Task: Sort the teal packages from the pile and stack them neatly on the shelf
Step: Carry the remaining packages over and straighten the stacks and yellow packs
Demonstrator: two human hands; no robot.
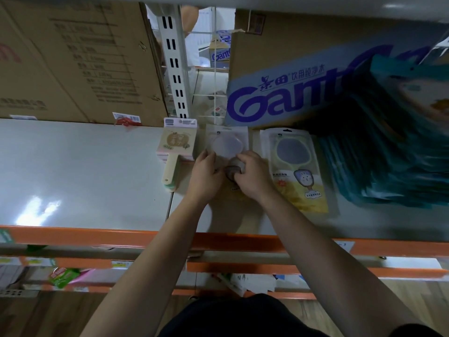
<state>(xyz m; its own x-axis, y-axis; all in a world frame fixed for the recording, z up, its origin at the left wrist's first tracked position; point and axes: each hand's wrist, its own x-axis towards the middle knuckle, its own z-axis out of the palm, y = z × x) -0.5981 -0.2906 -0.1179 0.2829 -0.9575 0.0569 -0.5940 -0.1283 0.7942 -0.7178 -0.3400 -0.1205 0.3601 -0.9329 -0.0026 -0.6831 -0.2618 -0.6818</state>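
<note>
Head camera is looking down at the white shelf (73,178), where you are reaching in with both hands at its middle. Your left hand (205,172) is curling its fingers round the left edge of a clear-fronted package (227,143) that is lying flat on the shelf. Your right hand (252,177) is gripping the same package from the right, its fingers bending over a dark round part low on the pack (what that part is, I cannot tell). Both hands are clamping on that one package, close together.

The teal packages (388,171) are lying in a slanted, fanned pile at the right end of the shelf, well apart from your hands and blurring badly toward the frame edge. Between that pile and your right hand a yellow-and-green package (295,171) is lying flat, just beside the one you are holding. On the other side a cream paddle-shaped package (178,144) is sitting just beside your left hand, its handle pointing toward you.

At the back, a blue-printed carton (291,93) is standing on the right and a brown cardboard box (73,59) is filling the left. An orange rail (73,235) is running along the shelf's front edge under your forearms.
</note>
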